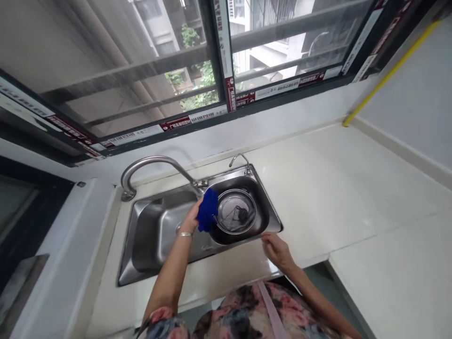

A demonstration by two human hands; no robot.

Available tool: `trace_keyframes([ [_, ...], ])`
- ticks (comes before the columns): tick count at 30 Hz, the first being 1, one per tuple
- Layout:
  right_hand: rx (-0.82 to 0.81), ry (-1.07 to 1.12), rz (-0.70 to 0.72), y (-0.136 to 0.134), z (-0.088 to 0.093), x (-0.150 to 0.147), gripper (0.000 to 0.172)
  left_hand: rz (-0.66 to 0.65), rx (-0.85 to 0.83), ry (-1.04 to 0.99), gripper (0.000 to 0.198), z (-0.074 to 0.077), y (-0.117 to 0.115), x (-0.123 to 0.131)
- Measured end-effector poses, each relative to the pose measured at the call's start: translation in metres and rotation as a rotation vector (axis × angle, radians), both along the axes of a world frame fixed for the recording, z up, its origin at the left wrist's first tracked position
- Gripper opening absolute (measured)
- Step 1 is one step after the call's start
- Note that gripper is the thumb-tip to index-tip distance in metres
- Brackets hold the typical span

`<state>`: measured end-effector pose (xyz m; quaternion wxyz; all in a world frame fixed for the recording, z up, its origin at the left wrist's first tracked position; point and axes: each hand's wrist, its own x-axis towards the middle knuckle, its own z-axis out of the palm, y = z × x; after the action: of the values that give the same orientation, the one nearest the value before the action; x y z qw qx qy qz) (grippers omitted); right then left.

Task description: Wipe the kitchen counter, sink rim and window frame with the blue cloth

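Note:
A crumpled blue cloth (pixel 208 210) is gripped in my left hand (pixel 192 216), above the divider between the two sink bowls. My left fingers are mostly hidden behind the cloth. Just beyond the sink's front right corner, my right hand (pixel 277 249) hovers over the counter edge with its fingers curled in; I see nothing in them. Inside the right bowl of the steel sink (pixel 270 207) stands a round metal colander (pixel 226 205). A dark mesh scourer or similar dark bundle (pixel 243 214) lies in that colander.
A tall curved faucet (pixel 155 160) arches over the left bowl (pixel 148 235). The smaller thin tap (pixel 243 157) stands behind the right bowl. White counter (pixel 318 188) stretches to the right, towards a yellow pipe (pixel 388 75). Behind the sink is a window (pixel 226 61).

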<state>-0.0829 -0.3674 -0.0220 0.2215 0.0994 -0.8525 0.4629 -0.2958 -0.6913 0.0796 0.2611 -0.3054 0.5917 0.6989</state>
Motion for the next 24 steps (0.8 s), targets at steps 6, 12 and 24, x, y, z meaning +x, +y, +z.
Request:
trace_keyframes([
  [6, 0.066, -0.028, -0.217, 0.134, -0.005, 0.005, 0.027, 0.238, -0.07, 0.06, 0.031, -0.006, 0.076, -0.031],
  [12, 0.109, -0.062, -0.229, 0.177, -0.031, 0.007, 0.019, 0.404, -0.393, 0.292, 0.023, -0.014, 0.112, -0.077],
  [24, 0.232, -0.067, -0.295, 0.163, -0.014, 0.008, 0.015, 0.162, -1.155, 0.477, 0.054, -0.042, 0.129, -0.174],
])
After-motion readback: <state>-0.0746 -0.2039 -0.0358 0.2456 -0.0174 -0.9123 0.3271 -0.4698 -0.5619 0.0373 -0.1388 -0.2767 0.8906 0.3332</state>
